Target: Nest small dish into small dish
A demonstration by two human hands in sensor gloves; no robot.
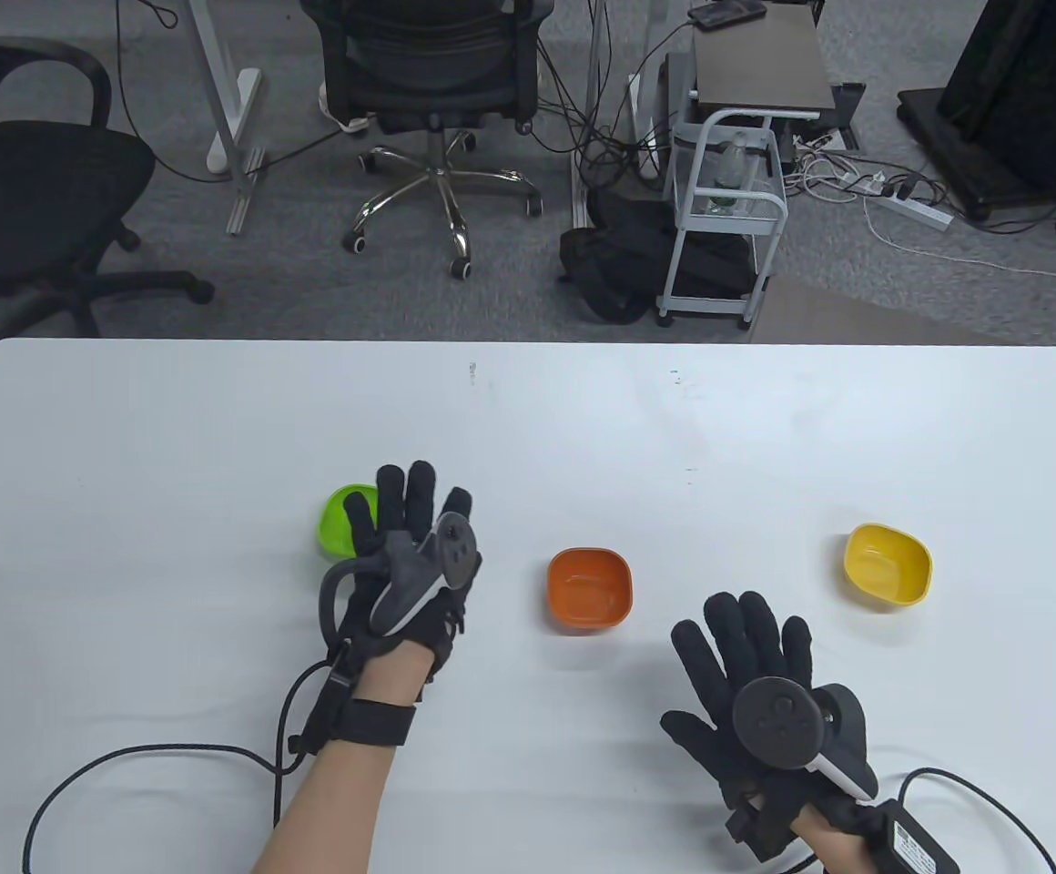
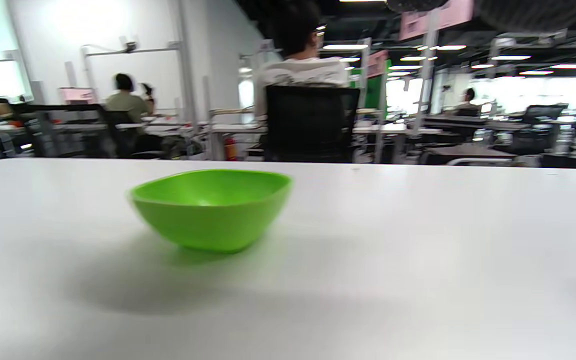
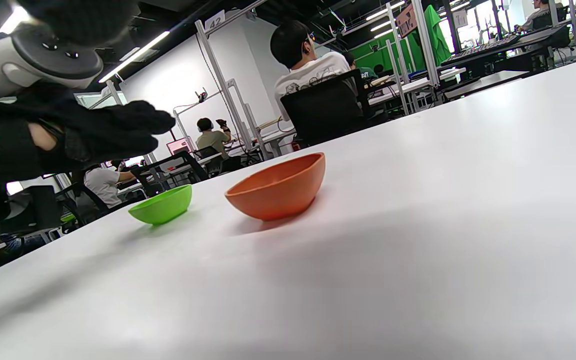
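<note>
Three small dishes stand apart on the white table (image 1: 528,410): a green dish (image 1: 337,530) on the left, an orange dish (image 1: 588,588) in the middle, a yellow dish (image 1: 888,564) on the right. All are upright and empty. My left hand (image 1: 410,510) is open with fingers stretched, held above the table and covering the green dish's right part; it holds nothing. The left wrist view shows the green dish (image 2: 211,210) standing free. My right hand (image 1: 737,655) is open and empty, near and right of the orange dish. The right wrist view shows the orange dish (image 3: 278,187), the green dish (image 3: 161,205) and my left hand (image 3: 68,130) above the table.
Glove cables (image 1: 155,756) lie on the table near its front edge by both wrists. Beyond the far edge are office chairs (image 1: 437,100) and a white cart (image 1: 724,209) on the floor.
</note>
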